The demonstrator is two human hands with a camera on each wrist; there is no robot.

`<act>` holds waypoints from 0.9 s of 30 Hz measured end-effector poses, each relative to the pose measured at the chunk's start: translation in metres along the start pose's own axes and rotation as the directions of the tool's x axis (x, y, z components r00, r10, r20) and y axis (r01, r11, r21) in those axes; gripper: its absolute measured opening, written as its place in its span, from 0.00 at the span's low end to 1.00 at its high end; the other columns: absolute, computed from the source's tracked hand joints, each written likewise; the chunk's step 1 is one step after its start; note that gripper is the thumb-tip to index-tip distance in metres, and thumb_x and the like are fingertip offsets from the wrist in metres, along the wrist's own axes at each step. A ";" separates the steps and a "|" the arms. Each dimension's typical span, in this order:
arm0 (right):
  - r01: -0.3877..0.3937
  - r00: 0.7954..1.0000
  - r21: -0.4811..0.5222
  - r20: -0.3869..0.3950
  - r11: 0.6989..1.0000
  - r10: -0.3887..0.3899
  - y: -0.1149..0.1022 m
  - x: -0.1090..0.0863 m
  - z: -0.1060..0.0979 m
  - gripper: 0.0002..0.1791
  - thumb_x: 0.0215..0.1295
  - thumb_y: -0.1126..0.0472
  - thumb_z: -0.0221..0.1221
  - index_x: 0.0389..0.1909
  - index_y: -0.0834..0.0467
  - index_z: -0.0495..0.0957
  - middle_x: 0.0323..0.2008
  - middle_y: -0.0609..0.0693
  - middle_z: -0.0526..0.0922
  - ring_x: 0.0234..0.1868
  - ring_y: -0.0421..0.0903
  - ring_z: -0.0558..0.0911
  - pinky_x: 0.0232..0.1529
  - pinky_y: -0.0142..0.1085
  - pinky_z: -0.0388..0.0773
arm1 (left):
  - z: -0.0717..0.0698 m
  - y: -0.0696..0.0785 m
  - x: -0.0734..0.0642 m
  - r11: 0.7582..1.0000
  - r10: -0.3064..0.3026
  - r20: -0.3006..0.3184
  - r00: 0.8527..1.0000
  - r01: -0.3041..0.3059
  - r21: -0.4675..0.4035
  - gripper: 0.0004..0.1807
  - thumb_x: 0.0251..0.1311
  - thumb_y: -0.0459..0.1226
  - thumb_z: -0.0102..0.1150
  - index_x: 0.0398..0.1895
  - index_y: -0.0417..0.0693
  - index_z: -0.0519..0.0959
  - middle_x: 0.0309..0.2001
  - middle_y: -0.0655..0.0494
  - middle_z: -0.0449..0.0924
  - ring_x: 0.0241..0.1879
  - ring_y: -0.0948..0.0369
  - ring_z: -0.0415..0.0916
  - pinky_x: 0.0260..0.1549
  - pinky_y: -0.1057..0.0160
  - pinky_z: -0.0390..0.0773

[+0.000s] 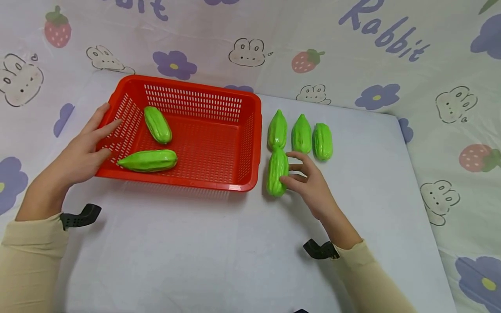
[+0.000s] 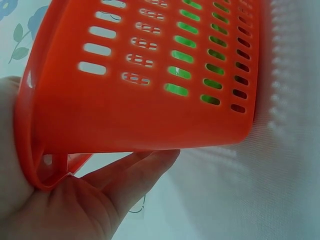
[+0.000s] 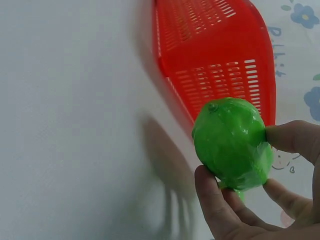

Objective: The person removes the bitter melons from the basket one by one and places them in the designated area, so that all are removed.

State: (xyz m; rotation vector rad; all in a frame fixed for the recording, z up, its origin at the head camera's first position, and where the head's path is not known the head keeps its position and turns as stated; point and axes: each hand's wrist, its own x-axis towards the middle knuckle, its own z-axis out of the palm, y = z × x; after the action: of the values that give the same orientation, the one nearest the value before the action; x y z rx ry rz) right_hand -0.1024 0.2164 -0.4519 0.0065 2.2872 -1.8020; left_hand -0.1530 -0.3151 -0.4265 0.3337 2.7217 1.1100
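Observation:
My right hand (image 1: pixel 311 184) pinches a ridged green bitter melon (image 1: pixel 278 171) between thumb and fingers, just right of the red basket (image 1: pixel 211 186). In the right wrist view the held melon (image 3: pixel 230 142) shows end-on, its shadow lying apart on the table. My left hand (image 1: pixel 80 154) holds the basket's left rim, with fingers reaching over the edge. From the left wrist view, the rim presses against the palm of that hand (image 2: pixel 85 205). Inside the basket lie two melons, one slanting at the back left (image 1: pixel 158 125) and one lengthwise at the front left (image 1: pixel 148 161).
To the right of the basket, three more bitter melons stand in a row: a left one (image 1: pixel 278 129) behind the held one, a middle one (image 1: pixel 302 134) and a right one (image 1: pixel 322 142). A white cloth (image 1: pixel 195 261) covers the table, and a rabbit-print sheet (image 1: pixel 211 39) hangs behind.

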 end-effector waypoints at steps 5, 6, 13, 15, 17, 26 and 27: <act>-0.017 1.000 -0.047 -0.010 0.999 0.017 0.004 0.000 0.004 0.37 0.71 0.65 0.68 0.78 0.53 0.69 0.62 0.66 0.77 0.58 0.61 0.82 0.52 0.35 0.82 | 0.000 0.000 0.000 1.000 0.004 -0.005 1.000 -0.004 0.009 0.41 0.71 0.23 0.47 0.87 0.41 0.55 0.89 0.65 0.25 0.87 0.48 0.29 0.64 0.25 0.69; -0.023 1.000 -0.056 -0.013 0.998 0.022 0.005 -0.001 0.004 0.37 0.71 0.65 0.68 0.79 0.53 0.68 0.63 0.65 0.77 0.58 0.61 0.82 0.52 0.35 0.82 | 0.000 0.000 0.000 1.000 0.003 -0.004 1.000 -0.003 0.012 0.41 0.71 0.23 0.48 0.87 0.42 0.55 0.89 0.66 0.25 0.87 0.48 0.30 0.64 0.27 0.69; -0.055 0.998 -0.114 -0.047 0.992 0.050 0.008 -0.002 0.009 0.37 0.70 0.64 0.69 0.78 0.52 0.69 0.60 0.65 0.79 0.56 0.61 0.84 0.50 0.36 0.82 | 0.000 -0.001 -0.001 1.000 0.014 -0.005 1.000 -0.014 0.008 0.41 0.71 0.24 0.48 0.87 0.41 0.55 0.89 0.65 0.25 0.87 0.47 0.30 0.62 0.24 0.68; -0.072 0.997 -0.127 -0.042 0.989 0.067 0.009 -0.002 0.010 0.37 0.70 0.63 0.69 0.78 0.51 0.69 0.60 0.65 0.79 0.56 0.60 0.85 0.49 0.36 0.82 | 0.000 -0.001 -0.002 1.000 0.018 -0.007 1.000 -0.018 0.010 0.41 0.71 0.23 0.48 0.87 0.41 0.55 0.89 0.64 0.25 0.87 0.46 0.30 0.61 0.23 0.68; -0.086 0.996 -0.145 -0.039 0.986 0.081 0.010 -0.003 0.011 0.37 0.70 0.62 0.69 0.78 0.50 0.69 0.61 0.64 0.80 0.56 0.59 0.85 0.50 0.38 0.83 | 0.000 -0.001 -0.003 1.000 0.019 -0.005 1.000 -0.019 0.011 0.41 0.70 0.23 0.48 0.87 0.40 0.55 0.89 0.64 0.25 0.87 0.46 0.30 0.61 0.22 0.68; -0.099 0.993 -0.259 -0.083 0.961 0.080 0.004 -0.003 0.014 0.36 0.69 0.57 0.71 0.76 0.51 0.70 0.59 0.63 0.83 0.57 0.59 0.86 0.52 0.47 0.83 | -0.001 0.000 -0.001 1.000 0.005 0.002 1.000 -0.005 0.018 0.41 0.71 0.23 0.49 0.87 0.41 0.55 0.89 0.63 0.25 0.87 0.46 0.30 0.64 0.28 0.70; -0.100 0.993 -0.268 -0.087 0.958 0.080 0.004 -0.002 0.015 0.36 0.69 0.56 0.71 0.76 0.51 0.70 0.59 0.62 0.83 0.57 0.58 0.86 0.52 0.48 0.83 | 0.000 0.000 0.000 1.000 0.007 0.002 1.000 -0.007 0.011 0.41 0.71 0.23 0.49 0.87 0.40 0.54 0.89 0.63 0.25 0.87 0.46 0.29 0.63 0.25 0.69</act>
State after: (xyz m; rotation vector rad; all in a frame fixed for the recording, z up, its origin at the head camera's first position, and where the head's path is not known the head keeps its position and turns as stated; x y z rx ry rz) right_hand -0.0968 0.2035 -0.4586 0.1322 2.5243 -1.4541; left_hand -0.1530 -0.3156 -0.4263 0.3463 2.7277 1.0970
